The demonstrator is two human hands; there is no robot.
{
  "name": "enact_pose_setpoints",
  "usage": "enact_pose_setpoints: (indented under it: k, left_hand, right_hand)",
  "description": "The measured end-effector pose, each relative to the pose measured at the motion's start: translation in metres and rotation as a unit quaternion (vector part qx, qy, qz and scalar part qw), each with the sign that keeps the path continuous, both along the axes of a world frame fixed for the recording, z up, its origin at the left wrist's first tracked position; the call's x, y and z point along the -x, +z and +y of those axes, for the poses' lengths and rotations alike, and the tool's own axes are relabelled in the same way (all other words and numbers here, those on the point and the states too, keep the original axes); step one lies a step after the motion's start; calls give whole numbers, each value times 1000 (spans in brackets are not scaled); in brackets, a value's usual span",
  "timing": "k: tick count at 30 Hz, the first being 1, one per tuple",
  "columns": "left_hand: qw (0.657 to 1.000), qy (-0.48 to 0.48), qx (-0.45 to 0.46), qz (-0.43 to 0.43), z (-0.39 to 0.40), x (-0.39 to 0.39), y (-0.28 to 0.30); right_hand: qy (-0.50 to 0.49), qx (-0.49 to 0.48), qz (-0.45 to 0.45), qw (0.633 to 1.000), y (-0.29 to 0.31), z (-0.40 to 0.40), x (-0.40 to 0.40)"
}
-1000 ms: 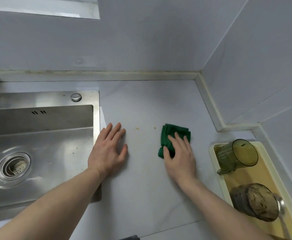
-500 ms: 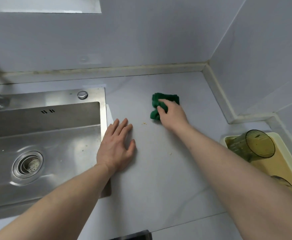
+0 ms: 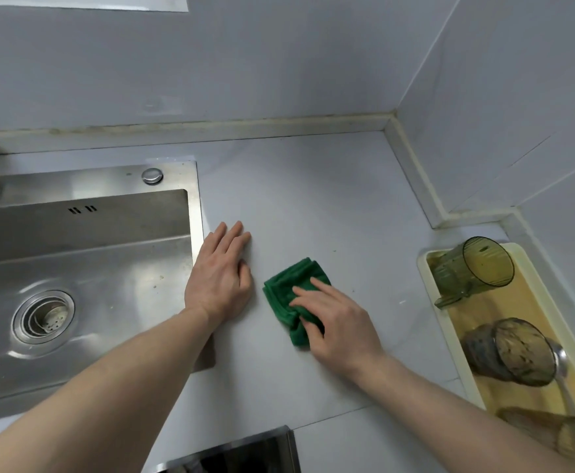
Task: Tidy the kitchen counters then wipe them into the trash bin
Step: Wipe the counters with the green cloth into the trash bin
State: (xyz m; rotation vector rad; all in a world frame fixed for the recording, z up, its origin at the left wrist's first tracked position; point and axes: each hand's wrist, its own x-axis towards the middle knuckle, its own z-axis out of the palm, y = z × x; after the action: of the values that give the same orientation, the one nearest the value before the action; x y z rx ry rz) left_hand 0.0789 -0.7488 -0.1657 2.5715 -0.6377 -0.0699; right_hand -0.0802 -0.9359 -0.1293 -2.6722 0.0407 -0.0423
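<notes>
A folded green cloth [image 3: 284, 288] lies on the pale grey counter [image 3: 313, 206], in its middle. My right hand [image 3: 334, 322] presses down on the cloth's near right part with straight fingers. My left hand [image 3: 221, 278] rests flat on the counter just left of the cloth, beside the sink's right rim. A few tiny crumbs dot the counter to the right of the cloth. At the bottom edge a steel-rimmed opening [image 3: 245, 452] shows below the counter front; its inside is dark.
A steel sink [image 3: 74, 268] with a drain strainer [image 3: 44, 317] fills the left. A cream tray [image 3: 429, 285] at the right holds several green tumblers lying on their sides [image 3: 473, 268] and a spoon [image 3: 562, 373]. Walls close the back and right.
My right hand has pulled the green cloth from the back of the counter toward me, close beside my left hand. The left hand has stayed flat in place.
</notes>
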Motion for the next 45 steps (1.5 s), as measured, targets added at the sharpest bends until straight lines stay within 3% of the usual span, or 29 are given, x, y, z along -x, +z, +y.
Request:
enact_pose_setpoints:
  k: [6,9,15,22,30,38,41,45]
  left_hand:
    - [1000,0,4,-1,-1,1,2]
    - [1000,0,-1,2,-1,0,1]
    - [1000,-4,-7,-1,-1,0,2]
    - [1000,-15,2,-15,0,-1,0]
    - [999,-29,16,-13,4,2,6]
    - [981,-137,-102,90,28,2,37]
    - [984,-120,-46,123,50,38,52]
    - [980,-109,156,60,94,129,68]
  right_hand:
    - [-143,-97,-92,981,40,-29,-22]
    - [-188,-83,-129,970,64,-62,-61]
    - [-237,-3,66,969,21,-102,-77]
    - [-256,-14,21,966,-10,-43,-17]
    - [-173,-51,9,984,-15,52,23]
    - [-190,-61,-27,979,-24,124,71]
    - [-202,-60,-24,977,-24,149,81]
    - [-216,-42,-8,975,-19,156,81]
